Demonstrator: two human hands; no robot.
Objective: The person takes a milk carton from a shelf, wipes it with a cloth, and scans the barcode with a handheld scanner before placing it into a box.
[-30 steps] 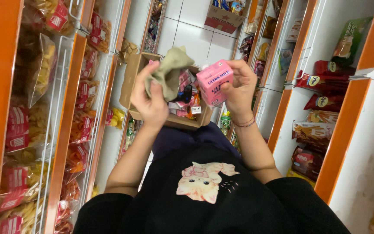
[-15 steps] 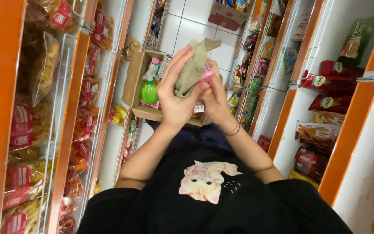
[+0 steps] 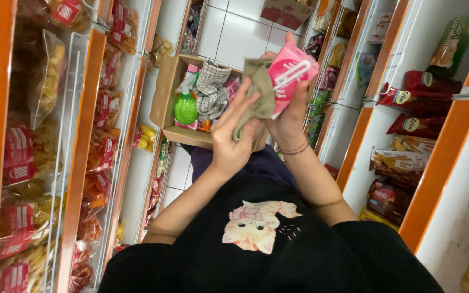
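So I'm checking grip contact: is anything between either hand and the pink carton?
Yes. The right hand grips the pink carton bare, but a drab cloth lies between the left hand and the carton, covering the carton's left side.

Pink rectangular carton [image 3: 291,73] with white markings, raised at centre; red-labelled clear snack bags [image 3: 20,157] on left shelves; red and green pouches [image 3: 419,100] on right shelves.

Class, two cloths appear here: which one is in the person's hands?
The plain olive-grey cloth, pressed by the left hand against the pink carton in the right hand. The checked cloth lies untouched in the cardboard box.
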